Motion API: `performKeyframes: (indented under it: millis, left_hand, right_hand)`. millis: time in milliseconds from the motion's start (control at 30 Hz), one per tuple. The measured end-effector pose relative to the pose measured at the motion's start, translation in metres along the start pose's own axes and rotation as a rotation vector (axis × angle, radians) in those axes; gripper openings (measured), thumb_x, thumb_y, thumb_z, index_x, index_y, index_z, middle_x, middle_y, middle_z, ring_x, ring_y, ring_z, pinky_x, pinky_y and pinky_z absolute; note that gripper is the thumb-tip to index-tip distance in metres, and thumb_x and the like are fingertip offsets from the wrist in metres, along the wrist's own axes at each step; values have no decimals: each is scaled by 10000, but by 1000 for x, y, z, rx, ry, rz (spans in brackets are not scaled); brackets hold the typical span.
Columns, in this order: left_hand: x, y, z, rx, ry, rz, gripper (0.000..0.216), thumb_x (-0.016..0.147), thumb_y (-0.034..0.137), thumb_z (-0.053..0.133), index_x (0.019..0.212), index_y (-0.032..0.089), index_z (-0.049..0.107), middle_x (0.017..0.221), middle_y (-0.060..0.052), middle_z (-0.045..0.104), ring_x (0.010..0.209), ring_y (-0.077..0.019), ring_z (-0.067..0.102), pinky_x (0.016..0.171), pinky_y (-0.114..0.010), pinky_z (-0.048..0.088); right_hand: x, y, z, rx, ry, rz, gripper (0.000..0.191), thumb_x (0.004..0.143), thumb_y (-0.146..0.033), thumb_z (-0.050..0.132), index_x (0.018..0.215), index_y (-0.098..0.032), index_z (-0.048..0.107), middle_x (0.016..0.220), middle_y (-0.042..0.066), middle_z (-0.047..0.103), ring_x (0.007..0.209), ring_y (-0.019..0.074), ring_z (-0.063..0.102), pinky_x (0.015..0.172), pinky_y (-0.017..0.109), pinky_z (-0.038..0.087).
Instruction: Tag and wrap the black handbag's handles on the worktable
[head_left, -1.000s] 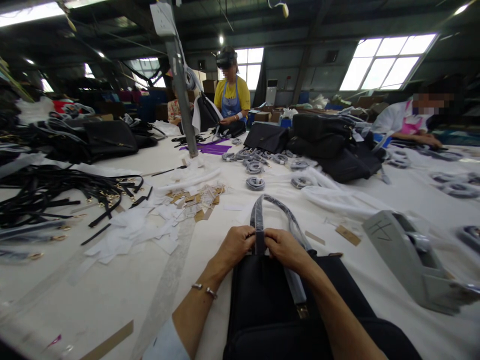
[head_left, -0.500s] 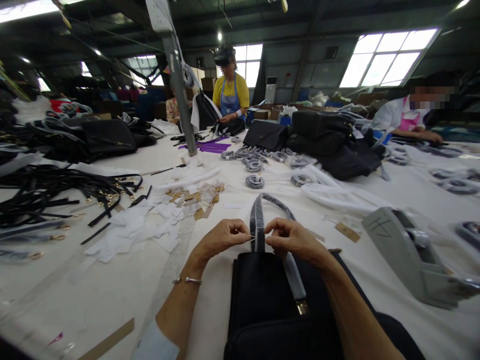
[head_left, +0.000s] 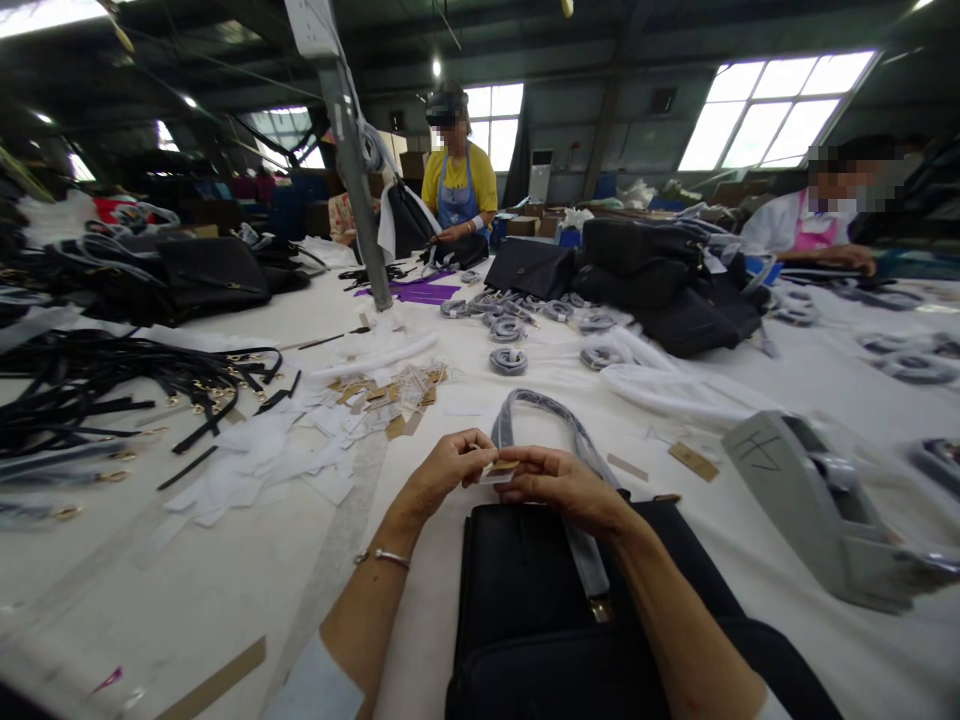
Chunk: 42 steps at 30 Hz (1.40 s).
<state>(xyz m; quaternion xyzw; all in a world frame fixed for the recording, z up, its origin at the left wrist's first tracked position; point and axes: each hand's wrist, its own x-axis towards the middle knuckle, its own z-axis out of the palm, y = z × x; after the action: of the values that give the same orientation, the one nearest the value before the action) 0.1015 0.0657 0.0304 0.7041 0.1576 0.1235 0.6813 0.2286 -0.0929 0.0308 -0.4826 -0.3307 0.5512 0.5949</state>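
Observation:
A black handbag (head_left: 525, 590) lies flat on the white table (head_left: 225, 590) in front of me, its wrapped grey handle (head_left: 544, 412) arching away from me. Just above the bag's top edge, my left hand (head_left: 442, 472) and my right hand (head_left: 559, 482) meet. Between their fingertips they pinch a small brown card tag (head_left: 500, 469) in a clear sleeve. A metal bangle sits on my left wrist. The handle's gold end fitting (head_left: 598, 608) rests on the bag.
A grey tape dispenser (head_left: 806, 510) stands at the right. Loose tags and white paper scraps (head_left: 300, 440) lie to the left, with black straps (head_left: 112, 385) beyond. Coiled grey straps (head_left: 510, 330) and black bags (head_left: 660, 290) lie further off. Two people work at the far side.
My hands were at the handle's base, then drew apart along a thin thread. Now they have come together holding a small tag above the bag.

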Motion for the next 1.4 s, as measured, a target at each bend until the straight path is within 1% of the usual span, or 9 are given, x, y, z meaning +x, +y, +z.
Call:
performKeyframes:
  millis: [133,333,433,500,567,733,933,1133,1400]
  left_hand:
    - [3,-6,0,-33,44,-59,262,749,410,647,793,157,593,484,84,412,422,-48,313,428,-184,203]
    - [1,-3,-2,-83,31,-47,279,751,395,657,860,138,655,503,75,421,407,-28,270,401,-175,143]
    - [-4,7,0,51,-76,12,273,764,381,647,910,158,705,871,-35,642,448,-12,378,380,-157,216]
    - [-8,13,1,153,-172,32,283,790,379,611,964,183,717,1217,-94,579,509,-24,500,374,-149,300]
    - [-11,18,1,205,-256,16,318,820,382,564,1042,198,699,1322,-121,508,575,-69,600,380,-153,378]
    - [-12,17,0,168,-258,-26,279,815,356,550,972,155,665,1282,-132,512,719,-170,683,421,-192,495]
    - [-3,6,5,132,34,74,381,746,341,672,1073,186,551,1126,-80,595,741,-155,651,491,-228,531]
    - [-1,5,0,174,-12,97,257,797,393,637,828,138,640,792,-28,660,734,-141,602,624,-239,495]
    - [1,8,-10,-20,200,224,284,824,430,606,772,159,540,731,1,610,713,-133,584,700,-266,481]
  right_hand:
    - [8,9,3,-187,157,35,394,693,-460,738,905,-153,610,751,31,695,668,152,672,645,266,545]
    - [10,13,9,-566,330,85,287,754,-457,655,713,-190,558,521,-35,594,408,95,533,367,176,363]
    - [8,12,11,-674,379,60,286,762,-458,650,679,-195,575,504,-31,589,402,98,528,362,181,335]
    - [9,12,10,-669,397,54,314,751,-494,655,681,-196,585,511,-26,596,411,103,538,366,184,343]
    - [10,12,9,-606,423,68,344,734,-523,661,684,-195,574,516,-24,601,414,107,544,359,183,350]
    - [14,12,3,-363,430,14,424,712,-590,642,700,-175,556,518,-28,592,398,90,530,345,174,362]
    - [13,12,1,-251,333,-12,468,694,-612,666,722,-158,557,566,-8,629,426,88,557,382,180,409]
    - [9,9,1,-243,284,-5,445,696,-554,696,840,-146,590,602,-6,643,434,84,555,373,166,382]
    - [9,2,-3,-232,418,-118,475,740,-553,650,994,-156,594,573,-38,591,373,66,465,354,169,308]
